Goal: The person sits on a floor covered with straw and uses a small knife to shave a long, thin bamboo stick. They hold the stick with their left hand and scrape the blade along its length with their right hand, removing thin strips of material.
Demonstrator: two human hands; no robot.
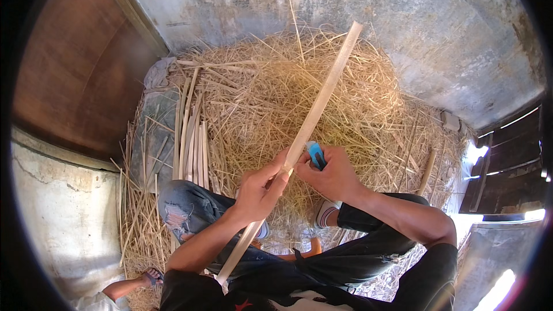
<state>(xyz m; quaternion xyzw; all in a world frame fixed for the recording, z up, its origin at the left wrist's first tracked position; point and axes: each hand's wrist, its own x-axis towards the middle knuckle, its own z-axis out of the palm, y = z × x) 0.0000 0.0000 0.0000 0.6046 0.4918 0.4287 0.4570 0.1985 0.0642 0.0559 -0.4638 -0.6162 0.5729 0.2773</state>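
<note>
A long pale strip of split bamboo [319, 103] runs slantwise from my lap up toward the far wall. My left hand [260, 191] is wrapped around it near its middle, at a joint in the cane. In my right hand [331, 175] is a blue utility knife [316, 154], held just to the right of the strip. The knife's tip and the right fingertips lie close to the joint; whether the blade touches the bamboo I cannot tell.
A heap of shavings [345, 86] covers the floor ahead. Several cut bamboo strips [193, 132] lie at the left. Another person's foot in a sandal [152, 277] is at the lower left. A plastered wall [403, 17] stands behind, a brown wooden panel [86, 63] at the left.
</note>
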